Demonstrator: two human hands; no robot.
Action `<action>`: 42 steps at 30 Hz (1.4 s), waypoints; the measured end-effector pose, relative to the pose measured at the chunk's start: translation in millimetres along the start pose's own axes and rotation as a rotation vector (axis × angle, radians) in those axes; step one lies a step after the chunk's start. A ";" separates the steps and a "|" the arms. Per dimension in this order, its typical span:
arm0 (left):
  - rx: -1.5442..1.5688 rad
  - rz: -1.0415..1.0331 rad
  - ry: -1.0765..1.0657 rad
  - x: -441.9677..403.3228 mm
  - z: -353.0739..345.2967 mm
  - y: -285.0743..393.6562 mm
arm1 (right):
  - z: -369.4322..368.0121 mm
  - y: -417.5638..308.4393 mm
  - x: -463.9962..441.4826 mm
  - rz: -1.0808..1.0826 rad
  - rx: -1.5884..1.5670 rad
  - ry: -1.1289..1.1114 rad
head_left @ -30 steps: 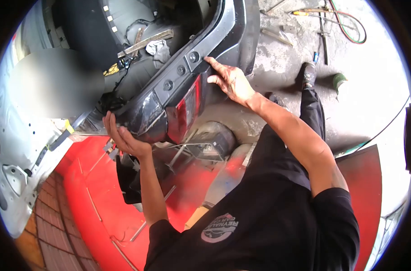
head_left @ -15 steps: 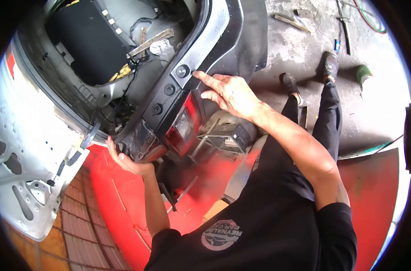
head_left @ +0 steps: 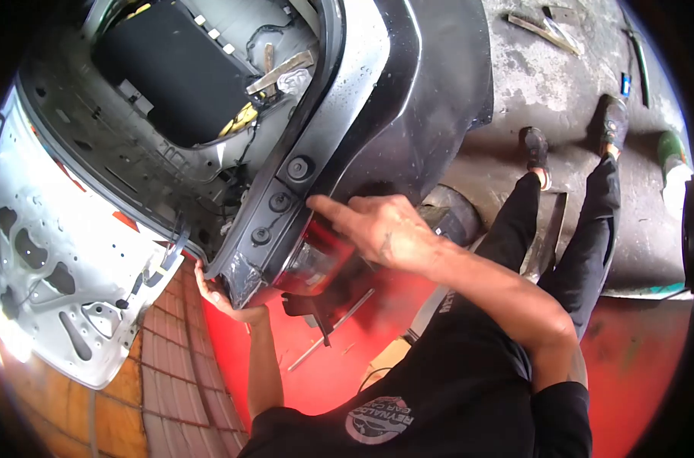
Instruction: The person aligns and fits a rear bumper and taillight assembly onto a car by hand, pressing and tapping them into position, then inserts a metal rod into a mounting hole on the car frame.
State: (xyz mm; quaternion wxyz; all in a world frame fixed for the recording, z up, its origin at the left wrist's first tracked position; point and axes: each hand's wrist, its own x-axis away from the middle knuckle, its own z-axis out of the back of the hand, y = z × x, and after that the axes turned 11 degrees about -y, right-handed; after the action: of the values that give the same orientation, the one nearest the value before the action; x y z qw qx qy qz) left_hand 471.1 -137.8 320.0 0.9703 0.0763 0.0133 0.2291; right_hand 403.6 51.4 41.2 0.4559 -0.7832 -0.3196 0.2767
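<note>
A tail light (head_left: 314, 263) with a red lens and a dark grey, scuffed end sits at the rear corner of the car body. My left hand (head_left: 228, 299) cups its lower end, fingers on the far side and palm beneath. Over the upper part of the lens, my right hand (head_left: 389, 229) has its index finger stretched out, the tip at the seam beside the grey body panel (head_left: 354, 69). Its other fingers are partly hidden. Several round black fittings (head_left: 299, 169) line the black strip alongside the light.
The open trunk (head_left: 164, 76) holds a piece of wood (head_left: 282, 72) and a white cloth. A bare white metal door (head_left: 64, 267) stands at left. Dark body panel (head_left: 438, 84) extends right. Below are a red floor covering (head_left: 232, 351) and a metal bar (head_left: 331, 328).
My right hand has moved down along the seam, from beside the top round fitting to the tail light's upper edge. My left hand stays at the light's lower end. The camera view has shifted.
</note>
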 end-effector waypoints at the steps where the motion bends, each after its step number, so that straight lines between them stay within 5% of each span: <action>1: -0.017 0.000 -0.010 -0.2 0.6 -0.5 | -0.8 0.2 0.0 0.010 -0.023 0.015; 10: 0.022 -0.020 -0.031 -1.5 -0.3 -3.5 | 23.0 3.3 4.4 0.006 -0.063 0.079; 15: 0.034 -0.025 0.028 -0.2 -1.8 -2.9 | 91.1 43.2 6.0 0.019 0.438 0.713; 18: 0.070 -0.055 0.047 0.2 -6.3 -2.5 | 141.4 100.8 1.2 -0.236 0.275 0.885; 22: 0.108 -0.047 0.057 2.9 -0.2 -12.2 | 118.7 133.3 -47.8 -0.244 0.338 0.740; 23: 0.087 -0.044 0.062 3.3 0.4 -12.0 | 98.5 126.3 -59.0 -0.222 0.118 0.842; 28: 0.001 -0.130 0.068 0.7 3.9 -16.1 | 90.0 116.0 -57.4 -0.281 0.092 0.837; 31: -0.262 -0.209 -0.027 -11.9 28.0 -22.4 | 88.4 151.1 -59.9 -0.252 0.301 0.805; 32: -0.190 -0.079 -0.048 -24.5 50.0 -38.1 | 91.6 130.8 -58.7 -0.304 0.228 0.813; 34: -0.064 -0.391 -0.218 -67.1 29.5 13.1 | 94.8 108.3 -55.4 -0.350 0.173 0.809; 36: -0.542 -0.355 -0.436 -100.5 -25.4 104.9 | 94.8 113.7 -61.0 -0.330 0.168 0.840; 37: -0.514 -0.280 -0.604 -116.9 -49.2 127.4 | 93.1 119.5 -61.6 -0.308 0.170 0.854; 42: -0.553 -0.075 -1.141 -165.6 -129.3 100.6 | 91.0 117.7 -57.8 -0.260 0.172 0.883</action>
State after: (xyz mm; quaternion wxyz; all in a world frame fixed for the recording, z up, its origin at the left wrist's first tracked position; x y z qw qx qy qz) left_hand 270.6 -104.6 206.2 0.8159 -0.0673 -0.5629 0.1134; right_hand 329.7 12.0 -94.7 0.6425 -0.7388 -0.1663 -0.1168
